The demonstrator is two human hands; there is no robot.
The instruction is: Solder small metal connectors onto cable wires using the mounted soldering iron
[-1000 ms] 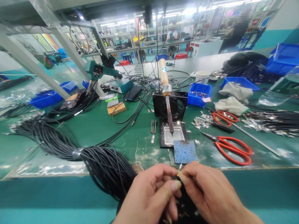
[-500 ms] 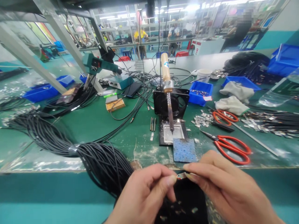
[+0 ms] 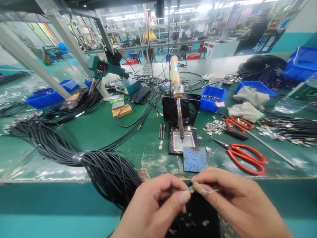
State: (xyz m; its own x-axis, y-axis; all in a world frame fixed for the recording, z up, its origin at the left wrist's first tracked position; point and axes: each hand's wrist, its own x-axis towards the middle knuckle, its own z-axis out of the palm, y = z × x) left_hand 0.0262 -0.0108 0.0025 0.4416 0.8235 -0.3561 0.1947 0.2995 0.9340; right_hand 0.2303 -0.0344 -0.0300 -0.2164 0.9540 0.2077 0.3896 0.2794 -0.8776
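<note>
My left hand pinches a small metal connector with a spot of red on it, between thumb and forefinger. At its far end, the thumb and forefinger of my right hand are closed on it too. A thin pale strand sticks out from the right fingertips. Most of the connector is hidden by fingers. Just beyond the hands lies a blue sponge. Above it a wooden-handled soldering iron points down, its tip over a small metal tray.
A thick bundle of black cables hangs over the bench edge at left. Red-handled scissors lie at right near loose metal connector shells. A black fan stands behind the iron, beside a blue bin.
My right fingers have shifted slightly left and closed over more of the connector. The thin pale strand now shows beside them. Left hand nearly unmoved.
</note>
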